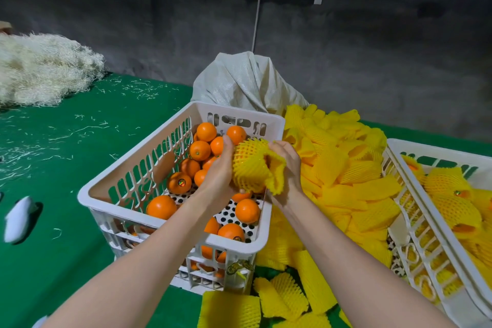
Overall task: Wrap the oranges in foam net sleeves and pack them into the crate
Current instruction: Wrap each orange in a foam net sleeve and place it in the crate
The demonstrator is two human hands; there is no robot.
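Wrapping step: our left hand and right hand both grip the bulging sleeve. Next we should close its loose end, then load the crate at the table's right edge.

Pale fibre heap, woven sack

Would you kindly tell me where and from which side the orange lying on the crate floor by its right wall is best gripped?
Grip the orange across its widest part, coming straight down from above. It is round, its top is uncovered, and the crate wall and neighbouring oranges crowd its sides. Both the left hand and right hand now hold a foam sleeve.
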